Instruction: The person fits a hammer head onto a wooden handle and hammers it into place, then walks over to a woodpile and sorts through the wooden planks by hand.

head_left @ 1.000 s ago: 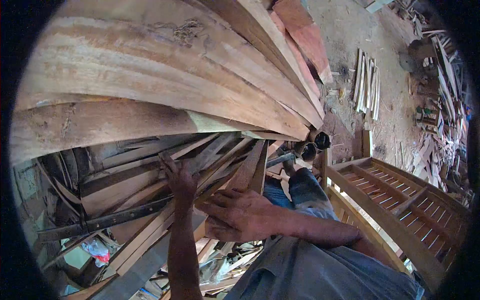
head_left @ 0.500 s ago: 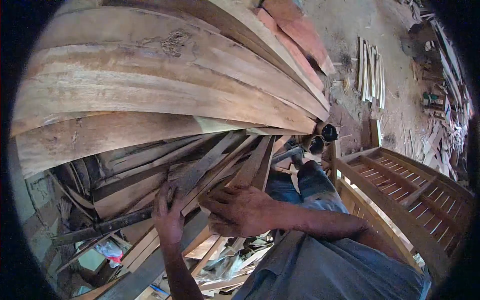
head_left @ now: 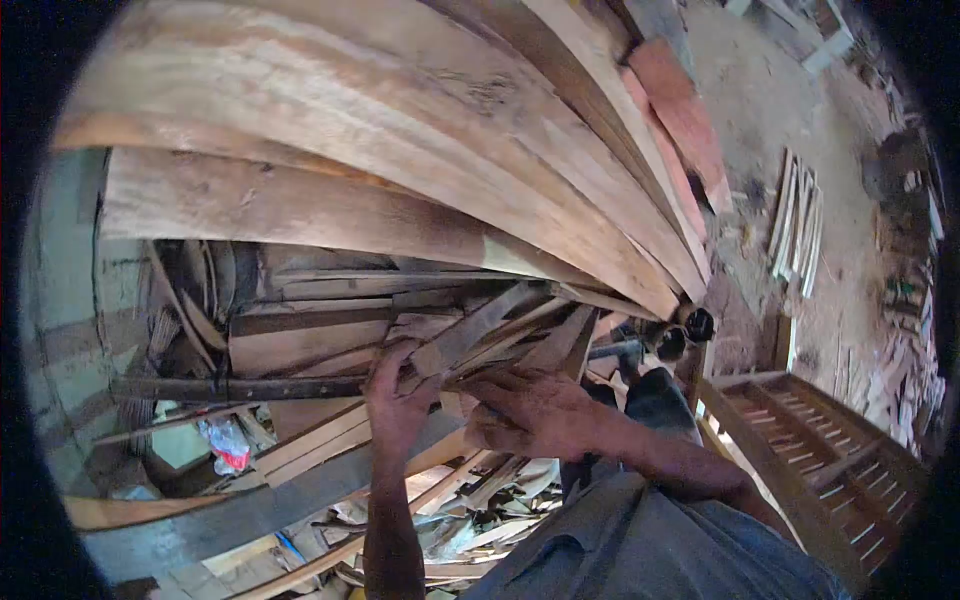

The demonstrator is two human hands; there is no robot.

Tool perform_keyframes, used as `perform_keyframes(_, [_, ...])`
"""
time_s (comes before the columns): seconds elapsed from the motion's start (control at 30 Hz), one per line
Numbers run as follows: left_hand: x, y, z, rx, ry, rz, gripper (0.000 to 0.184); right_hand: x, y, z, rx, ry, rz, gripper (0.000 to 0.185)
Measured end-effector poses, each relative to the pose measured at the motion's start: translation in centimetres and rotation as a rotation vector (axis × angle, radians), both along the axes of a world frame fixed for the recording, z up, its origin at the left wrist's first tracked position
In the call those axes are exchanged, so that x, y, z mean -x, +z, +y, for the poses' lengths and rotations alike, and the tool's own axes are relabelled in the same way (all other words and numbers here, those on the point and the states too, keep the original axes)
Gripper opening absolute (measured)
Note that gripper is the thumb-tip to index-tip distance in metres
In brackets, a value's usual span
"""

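Among the wooden strips, my left hand is curled at the near end of a grey-brown wooden strip, with thumb and fingers on either side of it. Just to its right, my right hand lies back up with its fingers bent and close together over the strips. What is under its palm is hidden. Wide pale boards fan out above both hands. A long grey board runs below them toward the lower left.
A dark metal bar with holes crosses at the left. Wood scraps and plastic lie below the hands. A slatted wooden frame stands at the right. Thin pale strips lie on the floor, with reddish boards nearer.
The view has shifted, so the boards and frame sit differently. My left hand has gone from spread fingers to closing around the strip's end. My right hand stays beside it over the strips.
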State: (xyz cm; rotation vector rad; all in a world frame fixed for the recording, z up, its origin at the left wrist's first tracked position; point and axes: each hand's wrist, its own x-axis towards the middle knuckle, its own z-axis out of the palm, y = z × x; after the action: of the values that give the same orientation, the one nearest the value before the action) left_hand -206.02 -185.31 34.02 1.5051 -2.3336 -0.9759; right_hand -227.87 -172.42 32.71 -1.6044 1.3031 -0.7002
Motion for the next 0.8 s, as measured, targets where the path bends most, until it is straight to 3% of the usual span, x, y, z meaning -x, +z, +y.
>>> perform_keyframes(0.23, [0.8, -0.6, 1.7, 0.04, 0.09, 0.244, 0.051, 0.3, 0.6, -0.4, 0.039, 0.059, 0.063, 0.075])
perform_keyframes(0.33, [1.3, 0.7, 3.1, 0.047, 0.21, 0.429, 0.048, 0.6, 2.0, -0.8, -0.217, 0.069, 0.093, 0.085])
perform_keyframes(0.47, [0.5, 2.0, 3.7, -0.076, 0.34, 0.458, 0.047, 0.5, 2.1, -0.8, -0.227, -0.046, -0.026, 0.105])
perform_keyframes(0.53, [-0.5, 1.7, 3.6, -0.066, 0.338, 0.424, 0.048, 0.2, 1.6, -0.5, -0.155, -0.07, 0.063, 0.109])
perform_keyframes(0.6, [-1.8, 0.9, 3.4, -0.163, 0.291, 0.572, 0.051, 0.3, 0.8, -0.6, -0.019, -0.058, 0.118, 0.116])
perform_keyframes(0.8, [0.6, 3.6, 3.8, -0.182, -0.02, 0.632, 0.039, 0.2, 1.0, -1.3, -0.17, -0.066, -0.142, 0.123])
